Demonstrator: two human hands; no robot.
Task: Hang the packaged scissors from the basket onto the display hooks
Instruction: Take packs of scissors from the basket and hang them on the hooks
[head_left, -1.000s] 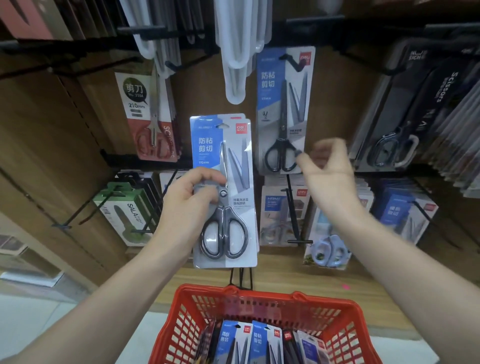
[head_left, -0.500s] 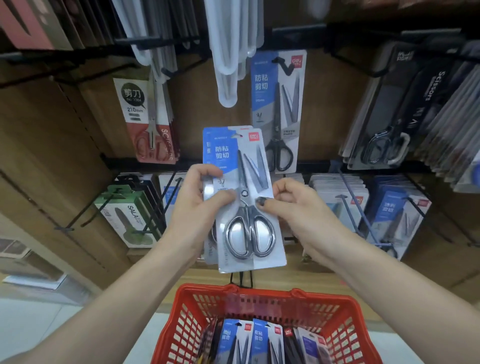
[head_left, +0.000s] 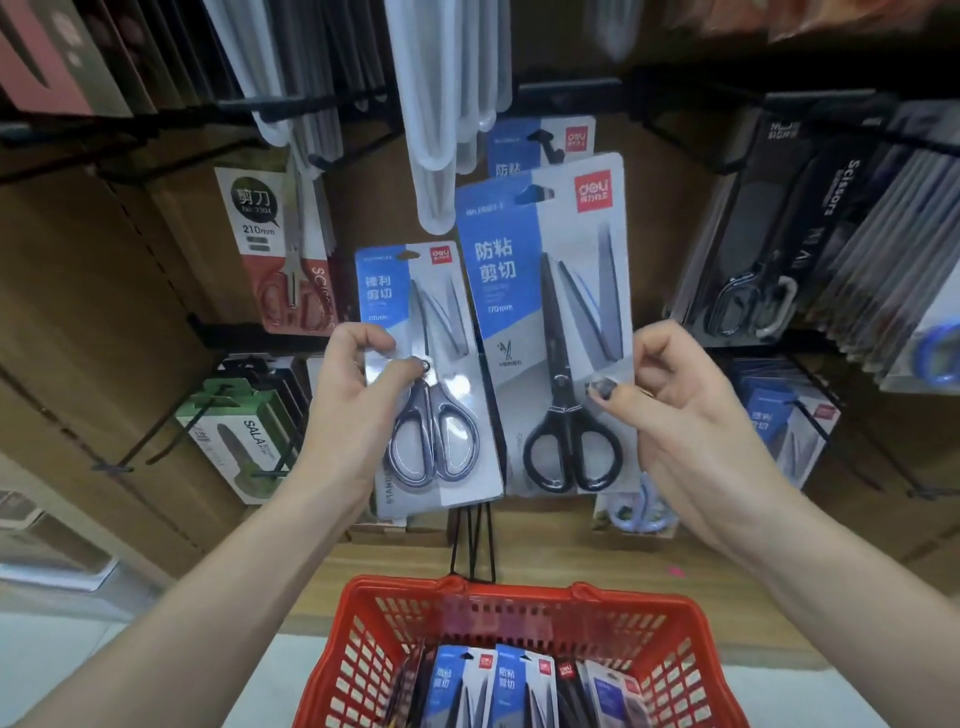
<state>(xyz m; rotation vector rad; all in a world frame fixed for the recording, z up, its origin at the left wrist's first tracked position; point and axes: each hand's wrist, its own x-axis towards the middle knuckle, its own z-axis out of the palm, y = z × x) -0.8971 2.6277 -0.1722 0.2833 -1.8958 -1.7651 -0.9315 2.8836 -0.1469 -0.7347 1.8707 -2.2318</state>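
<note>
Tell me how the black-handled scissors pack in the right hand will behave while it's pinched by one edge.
Probably stiff: the black-handled scissors pack stands flat, unbent, though the right hand pinches only its lower right edge. Likely bottom-heavy, since the handles sit low, so it may swing on a hook. The glossy blister could be slippery under the fingers.

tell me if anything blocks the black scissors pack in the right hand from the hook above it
Nothing visible does. The right hand pinches the black scissors pack just below the hook, which already carries a matching pack. The clear hanging packs sit to its left.
</note>
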